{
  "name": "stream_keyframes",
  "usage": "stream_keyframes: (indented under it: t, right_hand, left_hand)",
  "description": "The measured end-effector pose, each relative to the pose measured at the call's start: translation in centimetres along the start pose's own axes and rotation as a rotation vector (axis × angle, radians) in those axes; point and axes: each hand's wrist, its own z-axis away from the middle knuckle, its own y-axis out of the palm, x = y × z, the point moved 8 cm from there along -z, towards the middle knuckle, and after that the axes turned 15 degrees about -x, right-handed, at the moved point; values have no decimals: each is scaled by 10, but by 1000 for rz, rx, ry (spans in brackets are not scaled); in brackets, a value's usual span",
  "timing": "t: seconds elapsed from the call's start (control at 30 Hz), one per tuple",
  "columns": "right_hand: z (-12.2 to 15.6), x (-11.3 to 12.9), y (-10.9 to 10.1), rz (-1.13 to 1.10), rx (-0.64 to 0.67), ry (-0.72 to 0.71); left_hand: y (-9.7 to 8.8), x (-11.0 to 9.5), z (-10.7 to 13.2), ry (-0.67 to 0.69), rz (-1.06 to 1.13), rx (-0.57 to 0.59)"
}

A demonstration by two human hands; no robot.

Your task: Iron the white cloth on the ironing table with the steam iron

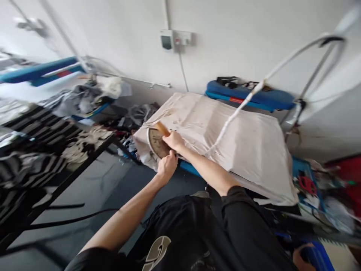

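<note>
A round tan disc with a pale rim [157, 143] lies at the near-left corner of a padded board under beige cloth [225, 143]. A wooden handle [163, 128] sticks out from the disc's upper side. My right hand [174, 140] sits at the base of the handle and appears closed on it. My left hand [167, 167] presses against the disc's lower edge, with its fingers partly hidden. Whether those fingers hold the disc or the cloth is unclear. The cloth bunches in loose folds around the disc.
A white taped hose [239, 109] arcs over the board from a metal stand. A blue pad [248, 96] lies behind the board, below a wall socket [176, 40]. To the left, a black table [84, 169] holds striped fabric. Bags and clutter surround the board; grey floor shows below.
</note>
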Motion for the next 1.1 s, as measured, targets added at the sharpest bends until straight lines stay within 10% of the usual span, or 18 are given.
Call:
stream_keyframes:
  t: [0.33,0.53,0.8,1.1]
  right_hand:
    - [-53,-6,57,227,-114,-94]
    - [-41,37,91,540,-19,-397]
    - [-10,62,168,910,322,-677]
    - [-22,55,203,632,433,-469]
  left_hand:
    - [0,10,-12,8,201,6]
    - [-17,18,54,121,459,4]
    - [56,90,128,-88,592,177]
    - [72,93,135,-168,666,113]
